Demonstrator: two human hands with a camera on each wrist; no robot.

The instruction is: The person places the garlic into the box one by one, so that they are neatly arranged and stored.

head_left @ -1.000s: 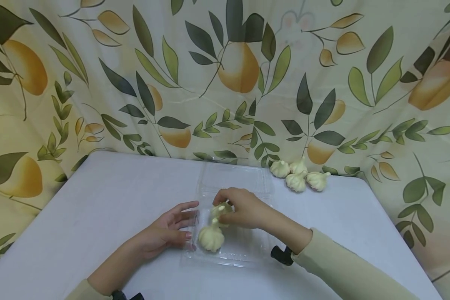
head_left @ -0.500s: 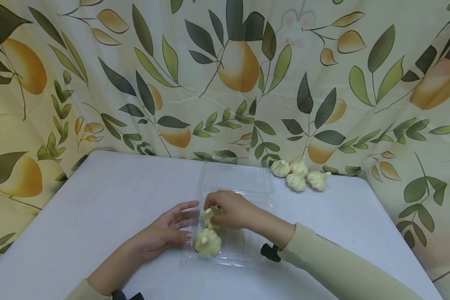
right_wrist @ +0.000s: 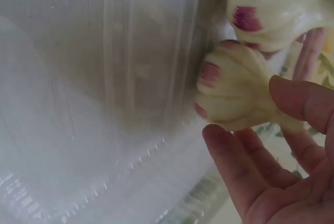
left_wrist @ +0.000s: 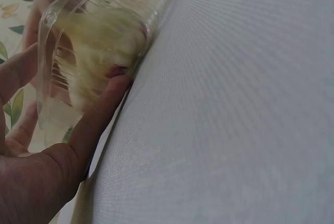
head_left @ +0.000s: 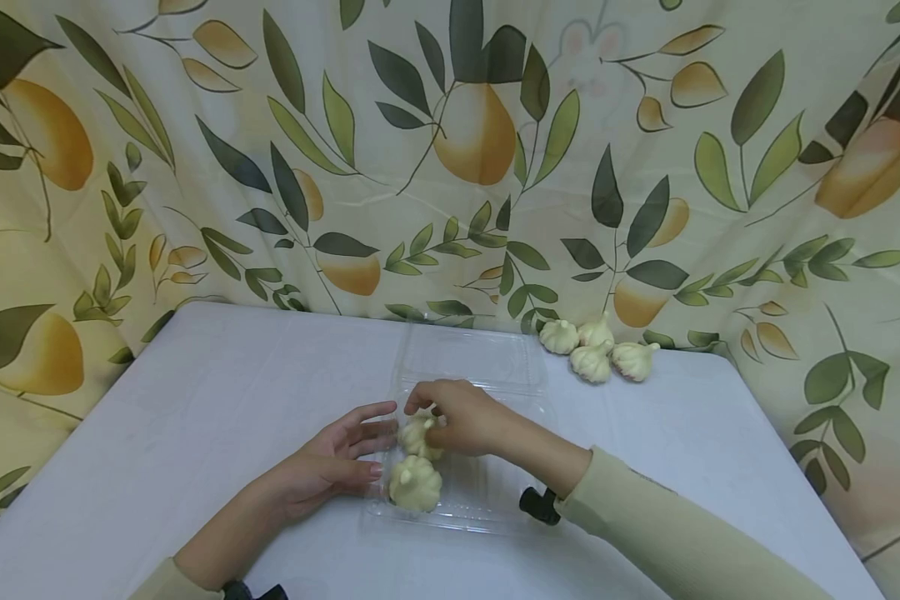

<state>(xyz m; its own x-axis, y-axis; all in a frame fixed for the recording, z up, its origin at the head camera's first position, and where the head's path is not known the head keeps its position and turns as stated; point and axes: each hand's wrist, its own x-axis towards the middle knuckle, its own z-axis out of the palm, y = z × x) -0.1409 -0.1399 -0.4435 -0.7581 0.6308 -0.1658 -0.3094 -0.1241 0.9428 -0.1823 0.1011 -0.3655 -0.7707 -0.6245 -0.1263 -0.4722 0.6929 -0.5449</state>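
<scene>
A clear plastic clamshell box [head_left: 487,492] lies unfolded on the white table, its lid toward the back. Inside its left side, one garlic bulb [head_left: 416,486] sits at the front left corner. Just behind it is a second garlic bulb [right_wrist: 232,91], which my right hand [head_left: 465,417] holds between thumb and fingertips. In the right wrist view the two bulbs lie side by side, pale with purple patches. My left hand [head_left: 330,462] rests at the box's left wall with fingers spread, the thumb along its lower edge in the left wrist view.
Several more garlic bulbs [head_left: 592,364] are grouped at the table's back right edge. A curtain [head_left: 450,208] printed with fruit and leaves hangs behind the table [head_left: 247,392].
My right hand has moved left with its garlic bulb, setting it behind the front one. The front bulb has shifted slightly left and turned its stem. My left hand has stayed in place.
</scene>
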